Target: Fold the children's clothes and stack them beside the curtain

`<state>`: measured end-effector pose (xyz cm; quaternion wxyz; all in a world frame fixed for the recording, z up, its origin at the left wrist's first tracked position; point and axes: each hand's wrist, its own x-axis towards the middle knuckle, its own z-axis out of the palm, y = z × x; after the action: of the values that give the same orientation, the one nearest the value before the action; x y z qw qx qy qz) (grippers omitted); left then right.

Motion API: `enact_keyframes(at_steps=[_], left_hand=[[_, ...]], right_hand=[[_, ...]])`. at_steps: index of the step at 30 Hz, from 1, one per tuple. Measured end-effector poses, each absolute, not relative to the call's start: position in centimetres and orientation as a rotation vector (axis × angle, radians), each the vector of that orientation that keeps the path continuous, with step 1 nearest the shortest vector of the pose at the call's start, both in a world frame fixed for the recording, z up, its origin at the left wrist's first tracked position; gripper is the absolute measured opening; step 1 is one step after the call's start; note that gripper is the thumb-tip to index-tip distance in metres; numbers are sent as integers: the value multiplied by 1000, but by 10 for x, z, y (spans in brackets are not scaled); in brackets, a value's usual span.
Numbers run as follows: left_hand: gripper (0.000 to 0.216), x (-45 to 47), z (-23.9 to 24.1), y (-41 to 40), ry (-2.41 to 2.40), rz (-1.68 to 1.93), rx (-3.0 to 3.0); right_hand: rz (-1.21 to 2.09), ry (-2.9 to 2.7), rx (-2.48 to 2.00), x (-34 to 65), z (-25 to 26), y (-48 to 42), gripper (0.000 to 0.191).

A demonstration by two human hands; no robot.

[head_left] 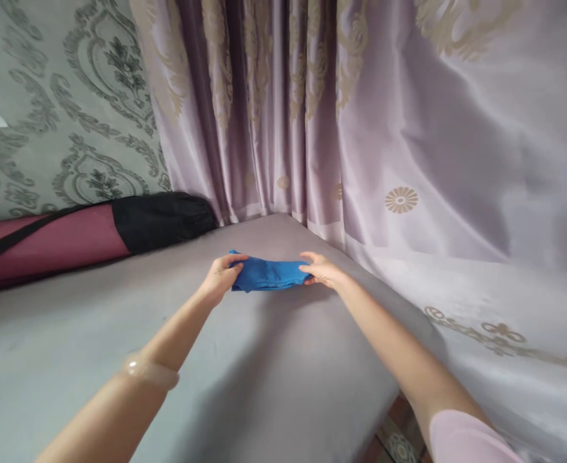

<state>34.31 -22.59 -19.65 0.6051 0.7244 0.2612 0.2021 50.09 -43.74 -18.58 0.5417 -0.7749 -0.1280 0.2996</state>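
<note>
A folded piece of blue cloth [272,273] is stretched between my two hands, near the far corner of the bed. My left hand [222,278] pinches its left end, thumb and fingers closed on the fabric. At the right end, my right hand [321,270] grips the cloth in the same way. What kind of garment or cloth it is cannot be made out. Whether its lower edge touches the sheet is hard to tell.
The bed [119,321] has a smooth grey sheet. A long maroon and black bag [162,218] lies along the patterned wall [85,116]. Pale purple curtains [274,116] hang at the back and right. Patterned floor tiles [394,431] show at lower right.
</note>
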Motion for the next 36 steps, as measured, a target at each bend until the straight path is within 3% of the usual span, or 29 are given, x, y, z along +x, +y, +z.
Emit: enact_keyframes(at_steps=[2,7,11,19,26,32,36], left_hand=[[40,371,-202,-229,574,455,1675],[54,424,-226,-238,508,372,1708],[64,456,-252,-239,432,352,1817],[61,494,-282,-224,279,486,2124],[51,477,-309,-218,328,424,2407],[44,429,-318,-211,164,442,2568],[42,389,-319,-213,108,481,2660]], right_hand=[[660,-364,-1895,526,-182,-445,49],[378,-532,-2155,589,-190,-447,31],[163,-641,-2246,627,-206,-437,35],[-199,-742,-2390,650,-237,-433,39],[-184,-723,-2588,647,-256,-432,48],[-412,-890,-2671,646,-256,-434,56],[-334,-893,-2780,646,-259,-434,57]])
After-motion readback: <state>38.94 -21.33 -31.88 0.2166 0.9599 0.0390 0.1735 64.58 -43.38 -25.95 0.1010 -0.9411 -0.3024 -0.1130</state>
